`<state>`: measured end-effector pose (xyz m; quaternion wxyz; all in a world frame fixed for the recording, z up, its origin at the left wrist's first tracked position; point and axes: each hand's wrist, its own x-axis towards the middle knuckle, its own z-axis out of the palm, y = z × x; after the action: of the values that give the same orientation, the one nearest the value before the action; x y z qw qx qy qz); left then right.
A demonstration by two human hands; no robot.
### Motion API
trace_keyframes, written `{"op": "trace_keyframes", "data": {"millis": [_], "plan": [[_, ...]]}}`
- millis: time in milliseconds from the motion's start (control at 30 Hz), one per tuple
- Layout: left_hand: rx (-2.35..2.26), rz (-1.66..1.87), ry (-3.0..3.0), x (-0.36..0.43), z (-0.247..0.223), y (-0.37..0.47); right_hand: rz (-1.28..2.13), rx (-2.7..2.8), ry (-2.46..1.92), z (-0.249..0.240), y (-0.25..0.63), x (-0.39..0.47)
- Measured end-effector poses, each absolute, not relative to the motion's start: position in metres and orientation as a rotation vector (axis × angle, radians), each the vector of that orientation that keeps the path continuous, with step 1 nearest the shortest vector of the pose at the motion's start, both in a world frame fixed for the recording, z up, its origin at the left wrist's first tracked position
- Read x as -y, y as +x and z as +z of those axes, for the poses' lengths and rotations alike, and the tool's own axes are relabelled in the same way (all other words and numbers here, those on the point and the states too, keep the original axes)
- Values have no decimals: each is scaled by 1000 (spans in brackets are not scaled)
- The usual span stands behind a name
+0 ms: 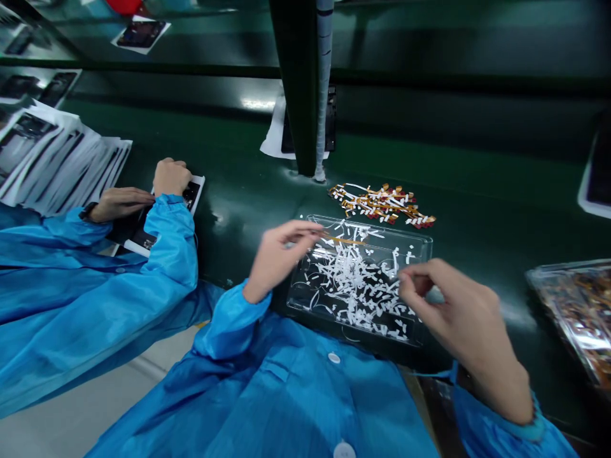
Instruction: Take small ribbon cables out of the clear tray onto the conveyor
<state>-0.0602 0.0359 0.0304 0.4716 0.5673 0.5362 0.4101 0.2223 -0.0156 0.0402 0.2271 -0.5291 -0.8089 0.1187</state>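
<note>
Left hand (277, 257) fingers pinch a thin gold strip (341, 240) over the clear tray (420, 243); right hand (458, 312) fingers pinched narrow above white paper scraps (353, 280).

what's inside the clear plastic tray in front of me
The clear plastic tray holds a loose heap of small white paper strips. The dark tray bottom beneath the heap is mostly covered; anything under it cannot be seen.

right tray of parts (577, 312) blurred, cut off at edge, stacked sheets (42, 159) cropped left

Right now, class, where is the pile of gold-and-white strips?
In the head view, the pile of strips lies on the green table, just behind the clear tray, right of the post.
</note>
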Motion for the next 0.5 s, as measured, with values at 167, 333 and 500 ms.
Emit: {"op": "trace_keyframes", "data": {"millis": [167,333,500], "plan": [[-1809,1189,1130,-65,-6,-162,545,2357,-1564,14,259,-11],[-2047,1101,1057,-71,-37,-210,178,2409,-1684,1,251,-75],[-2460,943,1381,-49,-35,-209,-127,2587,-1662,-13,222,-114]]}}
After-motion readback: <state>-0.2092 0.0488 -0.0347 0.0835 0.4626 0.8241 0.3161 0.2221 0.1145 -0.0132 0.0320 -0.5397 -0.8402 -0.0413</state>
